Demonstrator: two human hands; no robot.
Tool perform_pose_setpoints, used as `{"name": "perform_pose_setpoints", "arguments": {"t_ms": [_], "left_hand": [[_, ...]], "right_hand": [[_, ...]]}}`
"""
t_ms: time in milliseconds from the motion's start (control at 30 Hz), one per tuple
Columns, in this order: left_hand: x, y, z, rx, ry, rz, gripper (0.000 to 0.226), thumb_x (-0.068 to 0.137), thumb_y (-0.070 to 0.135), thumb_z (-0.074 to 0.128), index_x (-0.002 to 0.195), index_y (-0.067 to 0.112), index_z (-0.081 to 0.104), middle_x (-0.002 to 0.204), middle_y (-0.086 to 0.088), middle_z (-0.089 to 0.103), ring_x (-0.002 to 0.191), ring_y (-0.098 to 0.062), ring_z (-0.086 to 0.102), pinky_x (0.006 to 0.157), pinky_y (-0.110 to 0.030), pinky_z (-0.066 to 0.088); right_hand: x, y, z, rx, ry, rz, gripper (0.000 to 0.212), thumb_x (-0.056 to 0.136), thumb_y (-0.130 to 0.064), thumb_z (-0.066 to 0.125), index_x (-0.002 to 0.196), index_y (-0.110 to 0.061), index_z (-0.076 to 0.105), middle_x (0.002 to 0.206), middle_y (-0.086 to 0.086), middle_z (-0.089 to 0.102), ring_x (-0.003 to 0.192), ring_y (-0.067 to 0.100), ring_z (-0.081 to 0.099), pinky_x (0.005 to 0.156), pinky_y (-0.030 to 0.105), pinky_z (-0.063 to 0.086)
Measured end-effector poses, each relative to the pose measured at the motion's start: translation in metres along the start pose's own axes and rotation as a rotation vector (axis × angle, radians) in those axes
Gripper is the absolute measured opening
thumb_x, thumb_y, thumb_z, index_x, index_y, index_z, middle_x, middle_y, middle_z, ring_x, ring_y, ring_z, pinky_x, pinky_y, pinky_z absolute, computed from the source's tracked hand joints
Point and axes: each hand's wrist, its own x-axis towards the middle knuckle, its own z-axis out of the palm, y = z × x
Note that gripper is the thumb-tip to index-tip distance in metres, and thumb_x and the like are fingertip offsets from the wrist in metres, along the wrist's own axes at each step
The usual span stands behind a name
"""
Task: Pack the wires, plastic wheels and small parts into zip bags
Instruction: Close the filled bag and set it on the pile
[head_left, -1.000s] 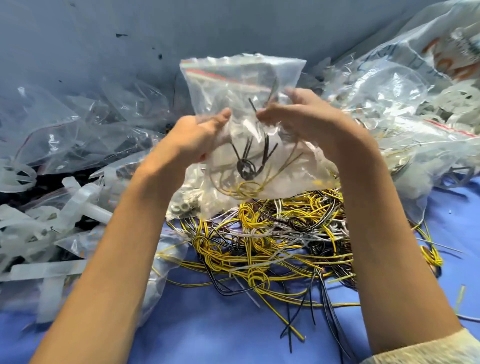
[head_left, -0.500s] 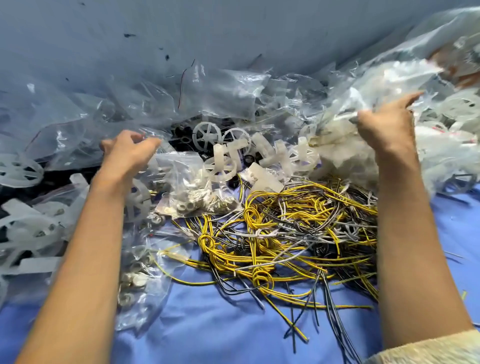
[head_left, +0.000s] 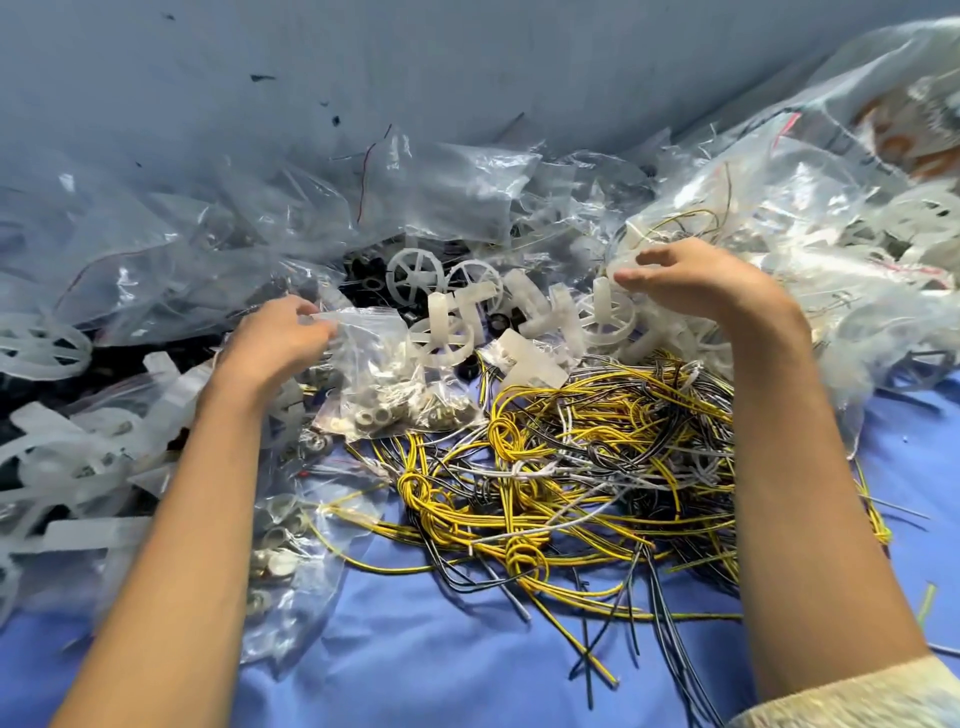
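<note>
A tangled pile of yellow, black and white wires (head_left: 571, 457) lies on the blue cloth (head_left: 441, 665) between my forearms. Behind it sit several white plastic wheels (head_left: 441, 338). My left hand (head_left: 280, 338) pinches the top edge of a clear zip bag of small metal parts (head_left: 384, 395). Above the wheels at the right, my right hand (head_left: 691, 280) hovers with loosely curled fingers and holds nothing. A filled bag with wires (head_left: 701, 218) lies just behind that hand on the heap at the right.
Crumpled empty clear bags (head_left: 441, 187) pile up along the back against a blue wall. More white plastic parts (head_left: 78, 467) and another bag of small parts (head_left: 280, 545) lie at the left. Filled bags (head_left: 857, 260) are heaped at the right.
A second ago both hands held up a bag with wires; it now lies on the right heap. My right hand came back toward the middle, my left hand moved onto the small-parts bag.
</note>
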Motion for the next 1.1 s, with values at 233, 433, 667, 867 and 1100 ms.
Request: {"name": "perform_pose_setpoints", "arguments": {"t_ms": [233,433,667,867,1100], "left_hand": [[-0.001,-0.006,-0.002,-0.151,0.204,0.013,0.017,0.086,0.006,0.059,0.091,0.021,0.067,0.103,-0.011,0.07,0.098,-0.03,0.064,0.084,-0.044,0.054],[0.0,-0.001,-0.005,-0.2,0.244,0.047,0.036,0.081,-0.006,0.052,0.064,0.025,0.061,0.078,-0.004,0.065,0.092,-0.026,0.064,0.084,-0.036,0.051],[0.006,-0.005,-0.004,0.02,0.217,0.032,0.028,0.083,0.006,0.06,0.11,0.013,0.061,0.121,-0.019,0.058,0.118,-0.035,0.049,0.101,-0.042,0.042],[0.003,-0.007,-0.008,0.108,0.178,0.017,0.03,0.085,0.009,0.063,0.114,0.013,0.064,0.115,-0.016,0.065,0.113,-0.036,0.055,0.097,-0.042,0.045],[0.022,-0.012,-0.017,0.048,0.181,0.04,0.034,0.088,0.027,0.061,0.118,0.012,0.059,0.124,-0.015,0.06,0.118,-0.036,0.05,0.101,-0.045,0.041]], "right_hand": [[-0.001,-0.003,0.002,-0.009,0.188,-0.076,0.047,0.092,-0.042,0.056,0.125,-0.008,0.057,0.13,0.012,0.057,0.106,0.023,0.054,0.092,0.034,0.041],[-0.002,-0.007,0.004,-0.082,-0.066,-0.163,0.06,0.093,-0.047,0.053,0.143,-0.018,0.04,0.148,0.005,0.041,0.129,0.021,0.045,0.106,0.035,0.034],[0.0,-0.002,0.004,-0.119,-0.224,-0.132,0.067,0.09,-0.052,0.053,0.145,-0.018,0.036,0.148,0.002,0.04,0.121,0.015,0.05,0.089,0.027,0.034],[-0.001,-0.002,0.004,-0.145,-0.24,-0.145,0.065,0.091,-0.053,0.05,0.145,-0.02,0.036,0.15,0.002,0.039,0.127,0.017,0.046,0.096,0.029,0.033],[-0.003,-0.003,0.0,-0.127,-0.238,-0.157,0.063,0.091,-0.053,0.051,0.144,-0.022,0.038,0.148,0.002,0.042,0.122,0.017,0.049,0.092,0.031,0.034]]}}
